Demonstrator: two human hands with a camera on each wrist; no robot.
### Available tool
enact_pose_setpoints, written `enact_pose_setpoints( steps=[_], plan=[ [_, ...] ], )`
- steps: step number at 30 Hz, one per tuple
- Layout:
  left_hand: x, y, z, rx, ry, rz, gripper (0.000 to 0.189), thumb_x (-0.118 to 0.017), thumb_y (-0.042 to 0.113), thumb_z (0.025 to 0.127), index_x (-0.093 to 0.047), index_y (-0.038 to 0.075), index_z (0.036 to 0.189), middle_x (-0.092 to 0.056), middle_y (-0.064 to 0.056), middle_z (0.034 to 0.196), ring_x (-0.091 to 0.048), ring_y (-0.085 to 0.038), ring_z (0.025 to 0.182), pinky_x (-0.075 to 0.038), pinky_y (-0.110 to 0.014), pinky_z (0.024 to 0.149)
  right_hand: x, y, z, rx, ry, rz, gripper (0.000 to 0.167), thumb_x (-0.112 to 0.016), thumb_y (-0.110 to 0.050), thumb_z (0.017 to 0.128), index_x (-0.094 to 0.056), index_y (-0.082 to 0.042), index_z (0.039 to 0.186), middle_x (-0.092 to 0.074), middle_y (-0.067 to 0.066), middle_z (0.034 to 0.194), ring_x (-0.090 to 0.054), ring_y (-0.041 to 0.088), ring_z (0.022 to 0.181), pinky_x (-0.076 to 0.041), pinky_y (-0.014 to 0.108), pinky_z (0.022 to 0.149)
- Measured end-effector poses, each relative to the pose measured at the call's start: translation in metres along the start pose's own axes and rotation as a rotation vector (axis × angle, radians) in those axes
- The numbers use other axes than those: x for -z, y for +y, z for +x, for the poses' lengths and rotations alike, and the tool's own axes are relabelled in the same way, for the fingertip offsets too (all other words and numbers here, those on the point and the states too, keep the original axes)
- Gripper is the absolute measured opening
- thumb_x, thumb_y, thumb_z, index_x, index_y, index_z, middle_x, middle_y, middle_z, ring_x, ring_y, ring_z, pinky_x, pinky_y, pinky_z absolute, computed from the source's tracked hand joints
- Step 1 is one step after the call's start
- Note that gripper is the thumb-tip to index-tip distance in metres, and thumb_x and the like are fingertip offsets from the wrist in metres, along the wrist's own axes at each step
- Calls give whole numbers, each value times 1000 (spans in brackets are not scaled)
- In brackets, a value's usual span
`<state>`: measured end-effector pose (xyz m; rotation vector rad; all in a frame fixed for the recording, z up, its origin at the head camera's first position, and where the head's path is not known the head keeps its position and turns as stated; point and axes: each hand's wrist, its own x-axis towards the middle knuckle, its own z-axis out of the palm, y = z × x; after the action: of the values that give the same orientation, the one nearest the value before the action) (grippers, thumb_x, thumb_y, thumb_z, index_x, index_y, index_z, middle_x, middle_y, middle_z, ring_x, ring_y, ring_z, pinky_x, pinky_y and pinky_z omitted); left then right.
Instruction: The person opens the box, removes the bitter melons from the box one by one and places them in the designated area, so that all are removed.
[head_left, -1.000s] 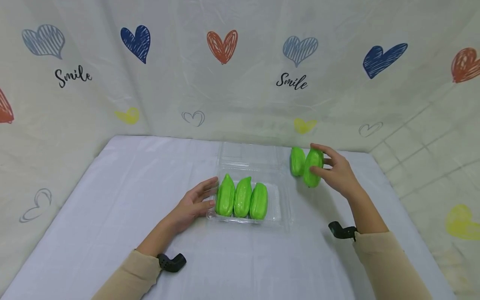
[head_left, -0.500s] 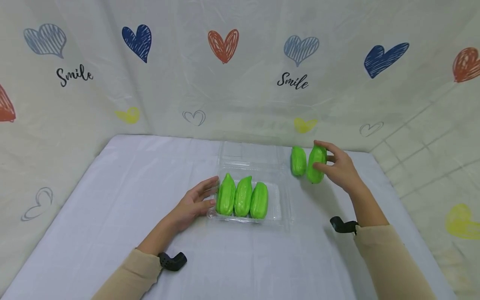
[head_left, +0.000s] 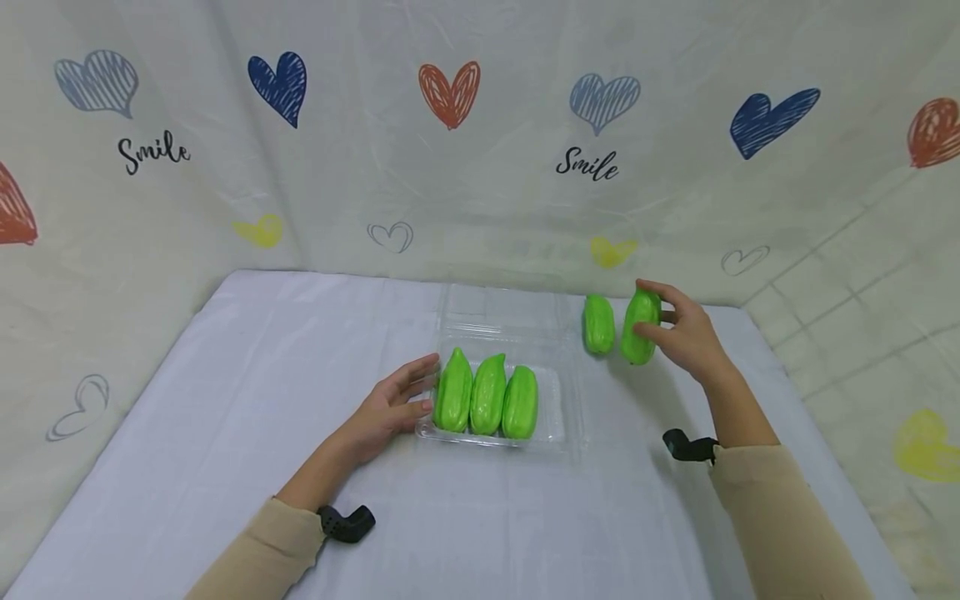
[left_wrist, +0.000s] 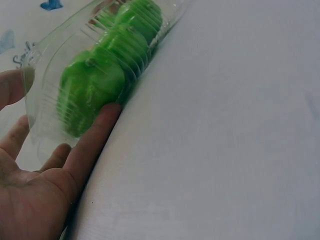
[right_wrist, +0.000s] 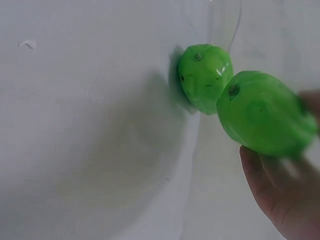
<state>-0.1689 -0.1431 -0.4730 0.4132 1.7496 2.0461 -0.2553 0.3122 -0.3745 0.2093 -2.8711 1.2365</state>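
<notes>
My right hand grips a glossy green ridged toy vegetable, thumb on the near side and fingers at its far end. In the right wrist view this held vegetable appears raised off the cloth, and its exact kind is unclear. A second one lies just to its left. Three more green vegetables lie side by side in a clear plastic clamshell box. At the box's left wall rests my left hand, fingers spread; in the left wrist view a fingertip touches the plastic.
The box's clear lid is folded back toward the wall. Inside the box, bare plastic shows right of the three vegetables. A white cloth covers the table. Behind hangs a curtain printed with hearts.
My right hand has moved slightly right and away from me with the held vegetable, widening the gap to its neighbour. The left hand and the box stay where they were.
</notes>
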Motion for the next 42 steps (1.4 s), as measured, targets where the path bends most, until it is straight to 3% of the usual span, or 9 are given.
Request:
enact_pose_setpoints(
  steps=[17,42],
  plan=[
    [0,0,0,0,6,7,70,-58,7,98,-24,14,159,-22,-11,164,-23,-34,150,-50,-43,100,3,11,14,-57,-18,0,68,-65,-24,96,-34,-28,156,-29,10,162,-44,48,133,-47,60,96],
    [1,-2,1,4,13,6,69,-58,6,98,-26,15,158,-25,-10,163,-27,-31,149,-51,-41,99,2,28,28,-117,-43,-20,69,-64,-25,97,-31,-29,157,-26,10,163,-44,46,133,-47,58,97]
  ],
)
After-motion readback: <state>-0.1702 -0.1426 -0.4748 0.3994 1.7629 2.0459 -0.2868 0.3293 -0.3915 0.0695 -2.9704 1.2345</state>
